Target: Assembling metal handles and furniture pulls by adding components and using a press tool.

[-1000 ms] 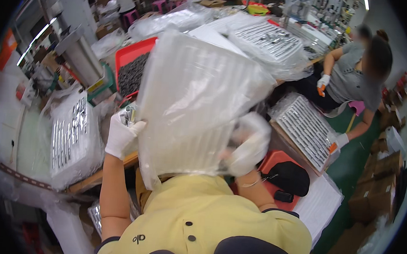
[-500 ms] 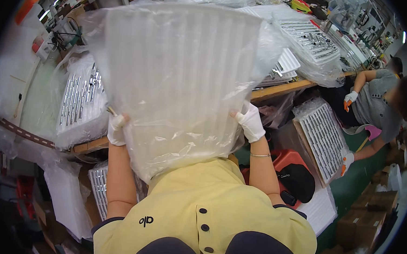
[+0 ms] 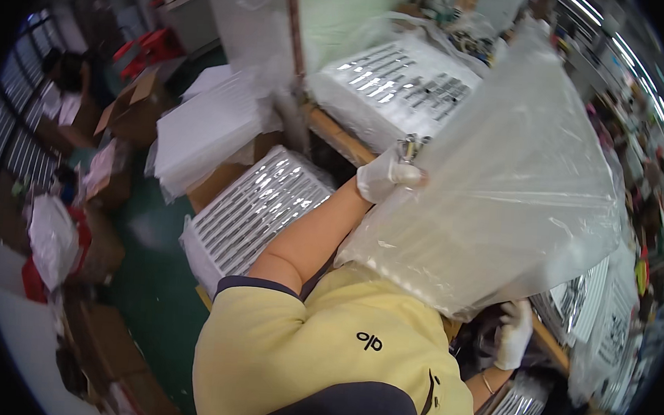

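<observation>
Step in hand, as I read it: handling the bagged ribbed tray (image 3: 493,179), a white ribbed panel in a loose clear bag, held up at a slant above the wooden front edge (image 3: 340,134) of the bench, near end against the yellow shirt (image 3: 286,342). Left hand (image 3: 389,174), white glove: closed, thumb pressed on the bag at the tray's left edge. Shiny metal fittings (image 3: 411,146) poke up at its fingers, apparently in the same grip; count unclear. Right hand (image 3: 514,334), also gloved: part open, fingers loosely curled and spread, just below the tray's lower right edge; nothing seen in it, can't tell if fingertips touch the bag. So the load looks one-handed. My judgement: next move calls for right-hand support on that free edge, and a left grip that keeps the fittings clear of the film. Around it: tray of metal tubes (image 3: 401,78) on the bench, just beyond the left hand; second tube-filled tray (image 3: 260,207) below the bench edge, beside the left forearm.
</observation>
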Available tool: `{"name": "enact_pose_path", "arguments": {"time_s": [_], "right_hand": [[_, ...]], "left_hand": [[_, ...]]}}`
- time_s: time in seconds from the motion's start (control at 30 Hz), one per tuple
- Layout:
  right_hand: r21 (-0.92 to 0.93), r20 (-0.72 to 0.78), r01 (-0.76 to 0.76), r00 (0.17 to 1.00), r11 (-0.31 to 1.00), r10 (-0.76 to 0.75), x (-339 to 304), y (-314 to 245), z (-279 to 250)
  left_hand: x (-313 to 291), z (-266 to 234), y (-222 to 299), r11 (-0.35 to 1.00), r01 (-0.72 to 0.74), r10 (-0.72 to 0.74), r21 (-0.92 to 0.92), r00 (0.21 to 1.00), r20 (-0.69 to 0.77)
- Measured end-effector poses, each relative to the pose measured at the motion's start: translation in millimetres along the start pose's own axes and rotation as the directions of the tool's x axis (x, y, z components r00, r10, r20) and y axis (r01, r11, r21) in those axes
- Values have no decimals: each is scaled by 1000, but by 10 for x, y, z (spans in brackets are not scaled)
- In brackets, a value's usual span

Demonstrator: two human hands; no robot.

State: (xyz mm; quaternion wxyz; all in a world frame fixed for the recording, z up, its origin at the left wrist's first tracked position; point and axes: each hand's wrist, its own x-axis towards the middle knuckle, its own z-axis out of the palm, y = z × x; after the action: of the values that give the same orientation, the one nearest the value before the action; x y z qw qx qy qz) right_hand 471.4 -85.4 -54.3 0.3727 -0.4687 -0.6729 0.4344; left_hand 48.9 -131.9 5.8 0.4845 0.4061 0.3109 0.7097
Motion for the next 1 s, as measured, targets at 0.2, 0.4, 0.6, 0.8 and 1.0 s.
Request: {"name": "enact_pose_path", "arguments": {"time_s": [0.2,0.4,0.6,0.8,1.0], "right_hand": [[379,-271,643,765,666,-584,1052,-749,-147],[-348,51,698,681,626,-731,1770,-1053,484],[270,17,448,883,852,-470,1462,-1975,2132],[276,84,227,962,934,-258,1297,-1889,2898],[586,475,-38,825,809,-306,1482,-1462,3821]], "left_hand": [[-237,-495,579,894,-148,90,424,984,154],[-796,-730,1539,793,-181,184,582,981,54],[-1540,-1223,2177,344,122,31,931,989,-141],[-2680,-2084,1435,381,398,-101,835,915,-390],[-3409,-2416,2034,76,561,311,825,772,-554]]}}
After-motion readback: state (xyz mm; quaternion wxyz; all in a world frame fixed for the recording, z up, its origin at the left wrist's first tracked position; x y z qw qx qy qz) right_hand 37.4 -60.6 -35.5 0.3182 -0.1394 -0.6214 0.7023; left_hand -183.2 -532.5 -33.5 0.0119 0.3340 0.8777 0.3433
